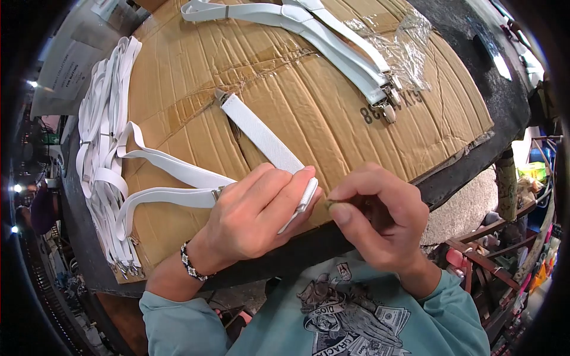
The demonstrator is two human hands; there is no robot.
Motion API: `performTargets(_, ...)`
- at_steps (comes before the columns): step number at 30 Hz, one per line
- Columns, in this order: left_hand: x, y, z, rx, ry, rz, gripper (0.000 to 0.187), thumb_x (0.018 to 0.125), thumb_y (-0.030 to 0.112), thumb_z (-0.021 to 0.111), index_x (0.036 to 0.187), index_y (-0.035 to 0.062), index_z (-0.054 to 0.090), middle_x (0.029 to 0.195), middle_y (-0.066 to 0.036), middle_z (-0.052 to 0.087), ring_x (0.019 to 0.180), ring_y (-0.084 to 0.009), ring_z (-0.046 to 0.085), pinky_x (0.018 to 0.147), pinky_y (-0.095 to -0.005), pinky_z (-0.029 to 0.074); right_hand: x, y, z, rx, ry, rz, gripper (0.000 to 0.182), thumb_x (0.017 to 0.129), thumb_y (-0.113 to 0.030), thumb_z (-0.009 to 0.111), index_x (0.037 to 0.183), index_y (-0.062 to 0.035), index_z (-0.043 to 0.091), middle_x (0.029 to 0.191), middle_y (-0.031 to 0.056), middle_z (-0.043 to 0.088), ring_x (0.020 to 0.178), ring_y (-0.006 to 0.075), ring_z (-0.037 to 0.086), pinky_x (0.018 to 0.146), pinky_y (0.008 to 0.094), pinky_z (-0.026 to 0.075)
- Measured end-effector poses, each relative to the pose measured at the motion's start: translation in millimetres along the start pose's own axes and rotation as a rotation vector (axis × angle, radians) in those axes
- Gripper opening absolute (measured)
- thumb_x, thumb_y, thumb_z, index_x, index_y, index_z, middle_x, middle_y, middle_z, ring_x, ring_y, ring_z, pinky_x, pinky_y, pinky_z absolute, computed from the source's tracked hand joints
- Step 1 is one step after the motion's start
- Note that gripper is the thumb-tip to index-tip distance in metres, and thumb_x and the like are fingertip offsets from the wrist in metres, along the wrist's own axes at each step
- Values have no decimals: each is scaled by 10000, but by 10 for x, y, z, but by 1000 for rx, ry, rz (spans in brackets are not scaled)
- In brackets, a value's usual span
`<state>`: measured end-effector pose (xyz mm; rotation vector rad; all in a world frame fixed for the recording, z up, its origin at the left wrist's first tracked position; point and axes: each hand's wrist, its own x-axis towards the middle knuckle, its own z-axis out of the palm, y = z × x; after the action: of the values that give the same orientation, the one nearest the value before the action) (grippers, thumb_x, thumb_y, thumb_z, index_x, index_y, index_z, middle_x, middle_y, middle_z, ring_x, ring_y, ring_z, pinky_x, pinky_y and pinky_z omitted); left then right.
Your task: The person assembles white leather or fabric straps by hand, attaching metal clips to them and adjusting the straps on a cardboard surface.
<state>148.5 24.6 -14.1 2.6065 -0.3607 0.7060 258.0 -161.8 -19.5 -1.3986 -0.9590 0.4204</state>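
Left hand [255, 207] grips folded white elastic strap [264, 136] near brown corrugated cardboard's [332, 130] near edge; right hand [383, 216] pinches small brownish piece [329, 203]; cardboard extends beyond, far and right.

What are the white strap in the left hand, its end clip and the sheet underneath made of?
Strap: white woven fabric, maybe elastic; matte, fine ribbing.
Clip: probably metal; grey sheen.
Sheet: corrugated cardboard; brown, parallel ridges, creases.
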Motion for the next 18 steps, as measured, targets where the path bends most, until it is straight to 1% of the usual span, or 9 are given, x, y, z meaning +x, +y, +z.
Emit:
performTargets(1, -1, -9, -4, -7, -3, 14, 371, 808, 8, 810, 1119, -133, 663, 838, -123, 585, 676, -261, 601, 558, -360, 507, -3, -5, 17, -2, 17, 11, 168, 874, 37, 733, 1025, -9, 675, 818, 55, 621, 598, 89, 566, 544, 237, 446)
performTargets(8, -22, -24, -17, 5, -27, 47, 447, 738, 0, 808, 1136, -145, 664, 845, -115, 577, 680, -257, 602, 546, -353, 508, 13, 15, 62, -40, 49, -8, 188, 871, 35, 741, 1038, -14, 669, 806, 51, 610, 582, 90, 548, 533, 237, 428)
performTargets(11, -20, -26, -13, 27, -37, 63, 464, 722, 8, 799, 1135, -154, 660, 843, -114, 572, 680, -253, 604, 525, -346, 504, 14, -3, 79, -42, 52, 57, 183, 871, 22, 749, 1031, -13, 667, 801, 47, 604, 578, 90, 540, 529, 243, 423)
performTargets(14, -19, 5, 4, 58, -46, 55, 465, 723, 16, 790, 1133, -159, 658, 838, -113, 567, 679, -249, 604, 508, -342, 501, 22, -55, 87, -88, 21, 116, 173, 871, 11, 751, 1017, -17, 664, 797, 57, 599, 580, 124, 551, 535, 261, 439)
performTargets(16, -9, 44, -11, 77, -69, 34, 472, 718, 21, 788, 1134, -161, 656, 835, -110, 563, 678, -246, 602, 499, -341, 498, 14, -42, 90, -94, 5, 55, 165, 870, 9, 747, 1008, -22, 662, 808, 67, 605, 586, 153, 559, 546, 276, 452)
performTargets(18, -2, 64, -32, 53, -77, 11, 449, 736, 15, 792, 1126, -160, 657, 833, -117, 570, 675, -253, 604, 509, -347, 502, 20, -13, 79, -79, -38, -23, 158, 869, 9, 744, 999, -27, 661, 816, 76, 609, 591, 179, 562, 557, 290, 462)
